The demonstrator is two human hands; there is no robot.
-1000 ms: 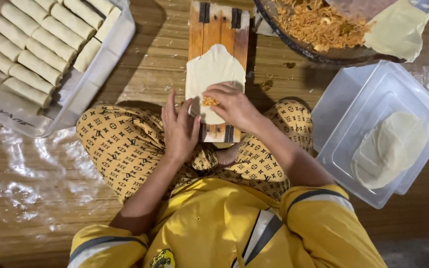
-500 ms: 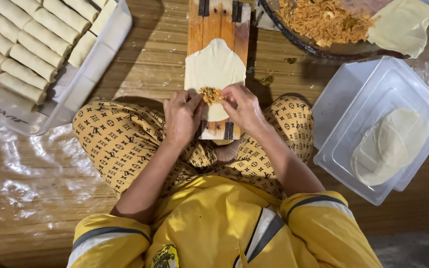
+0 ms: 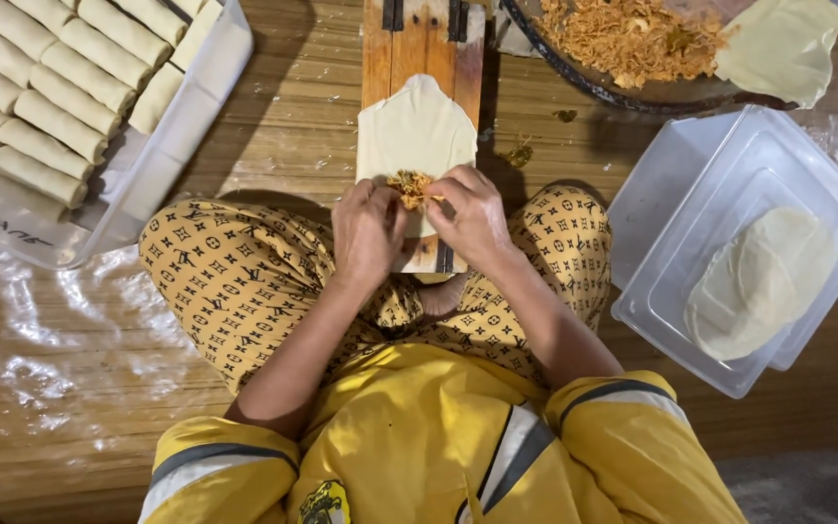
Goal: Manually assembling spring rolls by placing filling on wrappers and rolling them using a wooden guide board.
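Pale wrapper lies flat on the board, unrolled. Left hand and right hand pinch filling at its near edge. Finished rolls fill the tray.

I take this for a home food-making spot on the floor, since I look down on crossed legs on a woven mat, with a tray of finished rolls, a bowl of shredded filling and a tub of wrappers around.
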